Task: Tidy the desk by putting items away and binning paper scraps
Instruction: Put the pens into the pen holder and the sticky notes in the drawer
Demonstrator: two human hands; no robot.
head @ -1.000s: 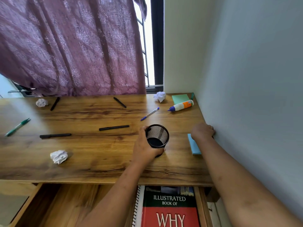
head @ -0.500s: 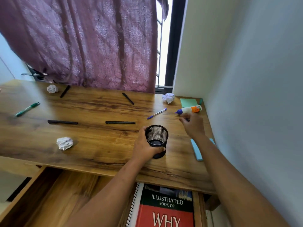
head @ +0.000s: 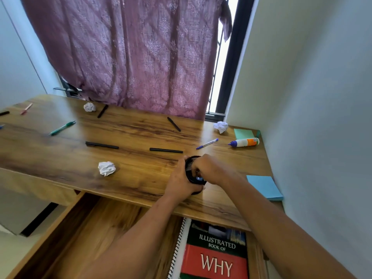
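Note:
A black mesh pen cup (head: 190,164) stands near the front edge of the wooden desk (head: 141,182). My left hand (head: 179,182) wraps around its side. My right hand (head: 213,168) hovers over the cup's mouth with bunched fingers dipping inside. A small blue item (head: 199,178) shows at the fingertips; whether the fingers hold it is unclear. Crumpled paper balls lie at the front left (head: 106,168), back left (head: 89,107) and back right (head: 221,126). Black pens (head: 102,145) (head: 166,150) (head: 174,124), a green pen (head: 62,128) and a blue pen (head: 207,143) lie scattered.
A glue bottle (head: 245,142) and a green sticky pad (head: 244,133) sit at the back right; a blue sticky pad (head: 264,187) lies against the right wall. Below the desk an open drawer (head: 80,228) holds a red and green book (head: 217,252). A curtain hangs behind.
My right hand has come back from the glue bottle's side to the mouth of the cup. My left hand has kept its grip on the cup. The view has shifted left.

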